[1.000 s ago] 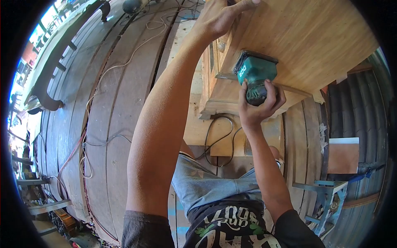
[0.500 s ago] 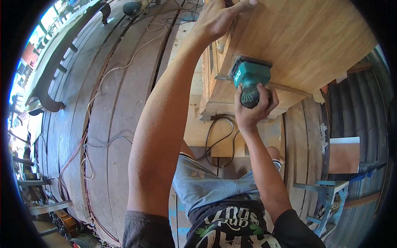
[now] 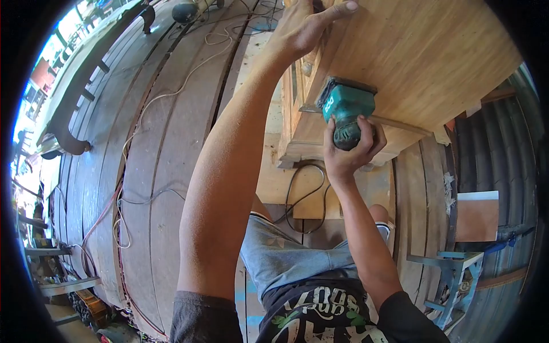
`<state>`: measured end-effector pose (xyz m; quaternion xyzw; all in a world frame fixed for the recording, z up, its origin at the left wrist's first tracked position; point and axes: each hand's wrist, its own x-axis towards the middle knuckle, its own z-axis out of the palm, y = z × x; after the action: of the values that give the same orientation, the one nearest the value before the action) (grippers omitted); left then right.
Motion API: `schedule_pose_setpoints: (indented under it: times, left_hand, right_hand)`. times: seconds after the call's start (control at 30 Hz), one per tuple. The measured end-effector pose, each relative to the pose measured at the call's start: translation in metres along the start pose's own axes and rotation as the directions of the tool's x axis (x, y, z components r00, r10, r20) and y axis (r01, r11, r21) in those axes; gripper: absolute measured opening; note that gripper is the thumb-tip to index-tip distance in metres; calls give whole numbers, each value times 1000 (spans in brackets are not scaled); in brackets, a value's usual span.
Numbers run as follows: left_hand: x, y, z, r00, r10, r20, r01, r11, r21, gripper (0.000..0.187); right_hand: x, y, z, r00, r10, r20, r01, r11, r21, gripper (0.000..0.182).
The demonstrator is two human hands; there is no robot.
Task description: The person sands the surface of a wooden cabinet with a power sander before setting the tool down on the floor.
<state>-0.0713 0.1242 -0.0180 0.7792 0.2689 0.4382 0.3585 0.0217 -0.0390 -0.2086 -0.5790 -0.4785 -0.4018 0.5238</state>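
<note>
A teal power sander point(image 3: 350, 106) lies with its dark pad against the side panel of a wooden cabinet point(image 3: 417, 51), close to the panel's lower left edge. My right hand point(image 3: 355, 150) is wrapped round the sander's rounded black end. At the top of the view my left hand point(image 3: 306, 28) rests on the cabinet's edge, thumb stretched over the panel; its other fingers are partly hidden behind the edge. A round wooden knob point(image 3: 307, 68) shows on the cabinet front below that hand.
A black cord point(image 3: 289, 194) loops on the floor below the cabinet. Thin cables point(image 3: 166, 94) cross the floorboards at left. A carved wooden bench point(image 3: 71, 86) stands at far left. A blue-grey metal stand point(image 3: 457, 263) is at lower right, near corrugated sheeting point(image 3: 486, 154).
Almost nothing differs. The view has shifted very slightly, and both hands keep their places on the cabinet and the sander.
</note>
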Motion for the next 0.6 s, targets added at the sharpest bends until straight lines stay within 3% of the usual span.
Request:
schedule_pose_setpoints:
  times: [0.17,0.33,0.6]
  left_hand:
    - [-4,3,-6,997,35,66,-32,998,-55,90]
    - [8,-4,2,999,-26,21,25,999,20,90]
    - [6,-9,-2,994,83,65,-79,995,-63,91]
  right_hand:
    - [28,-16,7,996,-36,-81,35,999,-6,67]
    - [-6,-17,13,999,-45,21,45,999,-3,69]
    - [3,-23,12,1000,-8,-29,7,1000,-26,64]
